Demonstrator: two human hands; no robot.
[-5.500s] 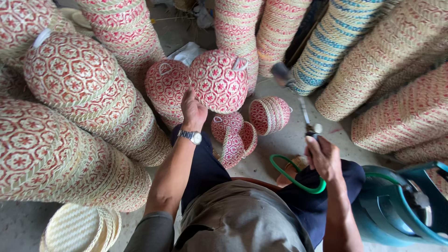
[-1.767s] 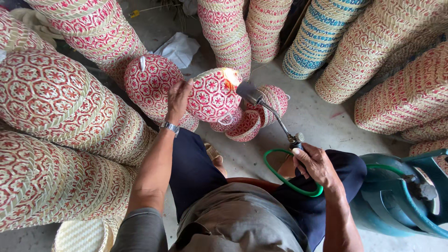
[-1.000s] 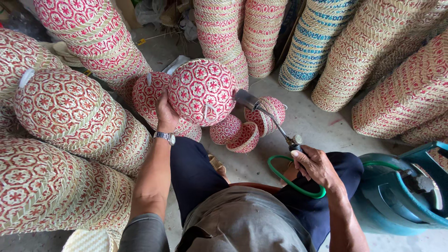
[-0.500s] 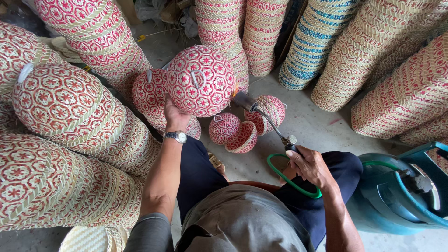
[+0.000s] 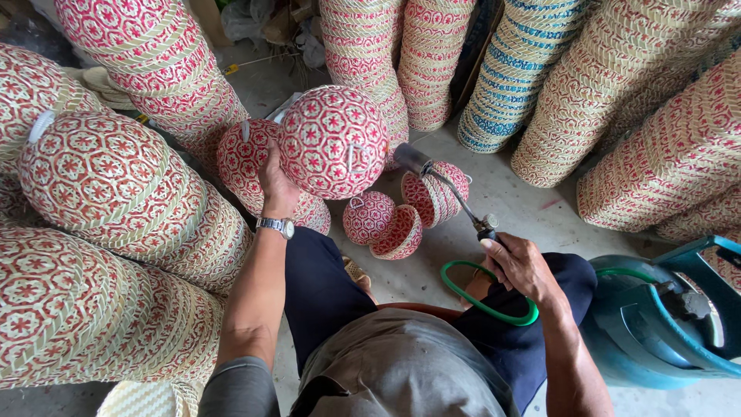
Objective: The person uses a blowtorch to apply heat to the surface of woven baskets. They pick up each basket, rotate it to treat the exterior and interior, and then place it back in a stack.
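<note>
My left hand [image 5: 275, 184], with a wristwatch on the wrist, holds up a round woven basket [image 5: 333, 141] with a red star pattern, its domed bottom facing me. My right hand [image 5: 519, 264] grips the handle of a gas torch [image 5: 451, 192], whose metal nozzle points toward the basket's right side. No flame shows at the nozzle. A green hose [image 5: 485, 303] loops from the torch across my lap toward a blue gas cylinder [image 5: 658, 327] at my right. Three smaller red woven baskets [image 5: 384, 223] lie on the floor just beyond my knees.
Tall stacks of red-patterned woven baskets [image 5: 108, 201] crowd the left side and the back. Blue-patterned stacks [image 5: 515, 71] and more red ones [image 5: 671, 147] lean at the right. Another red basket [image 5: 245, 157] sits behind the held one on the grey concrete floor [image 5: 509, 208].
My left hand has turned and raised the basket; the flame seen earlier at the nozzle is gone. The torch has swung slightly away to the basket's right.
</note>
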